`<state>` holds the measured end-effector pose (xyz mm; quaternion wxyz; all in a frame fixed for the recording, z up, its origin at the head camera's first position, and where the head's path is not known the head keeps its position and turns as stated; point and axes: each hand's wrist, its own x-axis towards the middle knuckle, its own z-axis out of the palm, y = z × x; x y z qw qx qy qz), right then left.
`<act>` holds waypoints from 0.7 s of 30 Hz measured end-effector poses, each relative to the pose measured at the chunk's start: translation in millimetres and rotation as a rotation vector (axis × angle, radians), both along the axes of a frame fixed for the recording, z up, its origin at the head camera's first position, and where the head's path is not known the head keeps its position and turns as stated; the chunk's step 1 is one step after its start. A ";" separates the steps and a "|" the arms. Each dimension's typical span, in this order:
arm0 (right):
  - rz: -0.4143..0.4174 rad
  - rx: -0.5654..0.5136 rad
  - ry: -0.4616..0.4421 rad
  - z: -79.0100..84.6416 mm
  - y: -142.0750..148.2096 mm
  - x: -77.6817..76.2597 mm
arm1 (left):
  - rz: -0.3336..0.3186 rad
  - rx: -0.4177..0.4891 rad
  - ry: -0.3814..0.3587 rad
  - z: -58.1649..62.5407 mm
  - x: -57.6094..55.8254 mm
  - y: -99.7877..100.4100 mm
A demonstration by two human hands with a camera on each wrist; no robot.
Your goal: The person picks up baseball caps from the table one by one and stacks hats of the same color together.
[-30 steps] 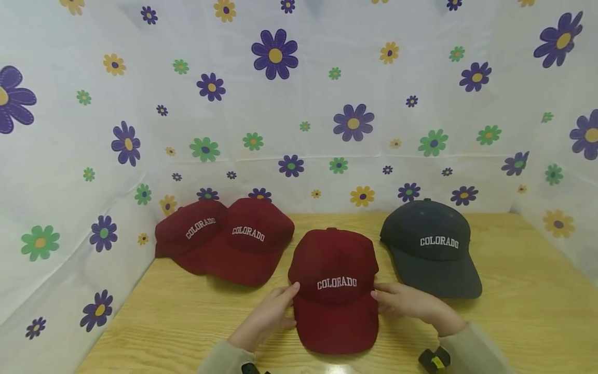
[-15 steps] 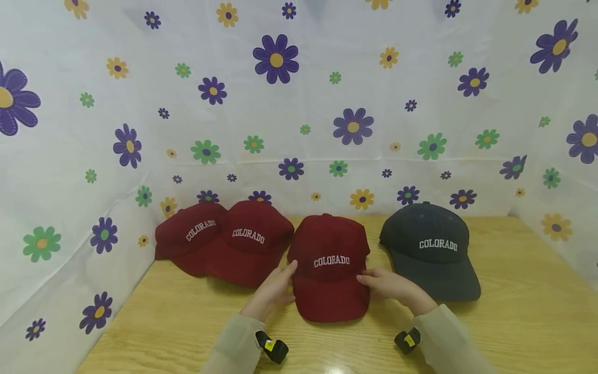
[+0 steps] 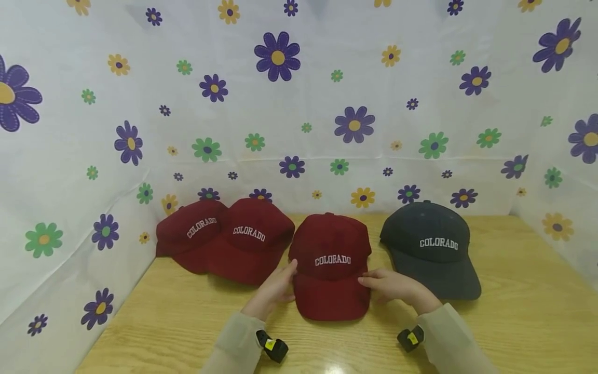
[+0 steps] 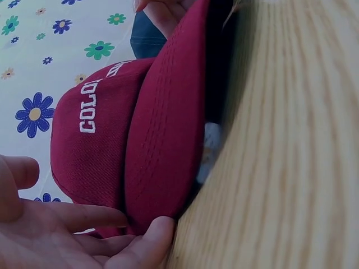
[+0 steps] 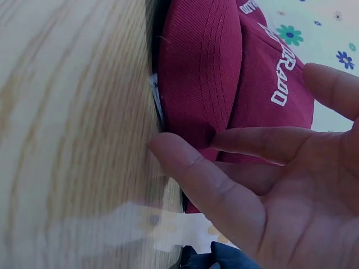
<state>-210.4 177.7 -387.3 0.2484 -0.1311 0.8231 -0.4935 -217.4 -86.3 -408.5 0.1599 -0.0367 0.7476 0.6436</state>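
A dark red baseball cap (image 3: 333,236) lettered COLORADO sits on the table in the middle of the head view, brim toward me. At its left side, my left hand (image 3: 273,291) touches the edge near the brim with extended fingers. Opposite it, my right hand (image 3: 399,290) has its fingertips right at the brim's other edge. In the right wrist view the fingers of that hand (image 5: 269,174) are spread and fairly straight. The left wrist view shows the left fingertips against the brim (image 4: 168,134), with the underside of the cap mostly in shadow.
Two more red caps lie at the left, the nearer one (image 3: 254,244) overlapping the other (image 3: 189,234). A dark blue-grey cap (image 3: 430,249) stands to the right. Flower-print cloth (image 3: 308,93) hangs behind the wooden table (image 3: 523,322) and along both sides.
Both hands have moved the middle red cap away from me, toward the back, and slightly left, level with the others. Over the last half second hands and cap have hardly moved.
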 end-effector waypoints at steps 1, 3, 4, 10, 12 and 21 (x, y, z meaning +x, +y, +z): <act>0.003 -0.004 -0.004 0.1 0.1 0.5 | -0.003 -0.007 -0.001 -0.5 0.2 -0.3; 0.004 -0.008 -0.014 0.5 0.2 1.6 | -0.009 -0.020 -0.001 -1.4 0.6 -0.8; 0.002 -0.009 -0.019 0.7 0.2 2.0 | -0.011 -0.024 -0.002 -2.1 0.6 -1.0; -0.029 0.003 -0.030 0.3 1.1 2.3 | -0.022 -0.022 -0.003 -2.7 0.4 -1.6; -0.034 0.003 -0.034 0.0 1.5 2.3 | -0.035 -0.012 -0.006 -2.3 0.4 -1.6; -0.036 -0.005 -0.034 -0.6 3.0 0.4 | -0.057 0.013 -0.011 -0.4 0.1 -0.5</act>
